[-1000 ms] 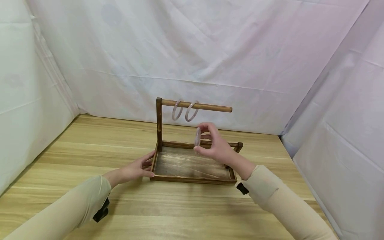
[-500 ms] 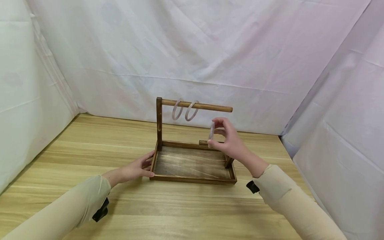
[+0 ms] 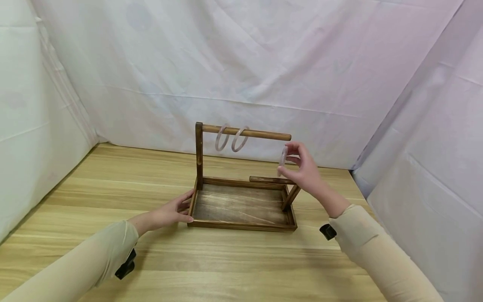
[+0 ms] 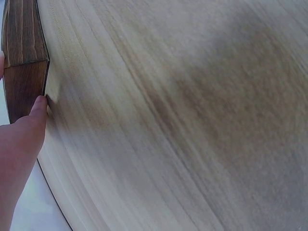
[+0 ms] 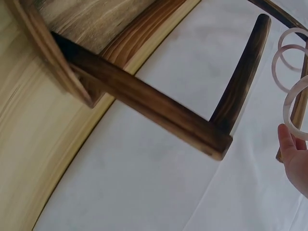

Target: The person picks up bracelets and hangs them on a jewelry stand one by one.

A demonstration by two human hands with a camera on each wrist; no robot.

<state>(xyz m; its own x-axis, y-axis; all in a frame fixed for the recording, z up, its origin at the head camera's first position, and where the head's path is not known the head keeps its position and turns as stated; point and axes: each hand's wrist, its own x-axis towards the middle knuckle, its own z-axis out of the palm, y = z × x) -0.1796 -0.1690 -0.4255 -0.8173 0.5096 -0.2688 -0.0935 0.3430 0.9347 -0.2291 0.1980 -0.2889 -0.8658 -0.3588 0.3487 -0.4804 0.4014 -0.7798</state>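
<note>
A dark wooden jewellery stand (image 3: 241,226) has a tray base, a tall upper bar (image 3: 268,134) and a lower bar (image 3: 260,179). Two pale translucent bangles, the left one (image 3: 217,143) and the right one (image 3: 234,144), hang on the upper bar. My right hand (image 3: 307,170) pinches a third bangle (image 3: 283,156) between thumb and fingers, just below and right of that bar's free end. In the right wrist view the held bangle (image 5: 288,108) appears in front of the hanging pair. My left hand (image 3: 166,217) holds the tray's front left corner, thumb on one side (image 4: 38,108).
Light wood-grain table (image 3: 219,268) surrounds the stand. White cloth (image 3: 241,58) hangs behind and along both sides. The short post (image 3: 290,198) of the lower bar rises from the tray's right side, beneath my right hand.
My right hand has carried its bangle rightward and upward, from over the tray to beside the upper bar's end. The left hand and the hanging bangles have stayed put.
</note>
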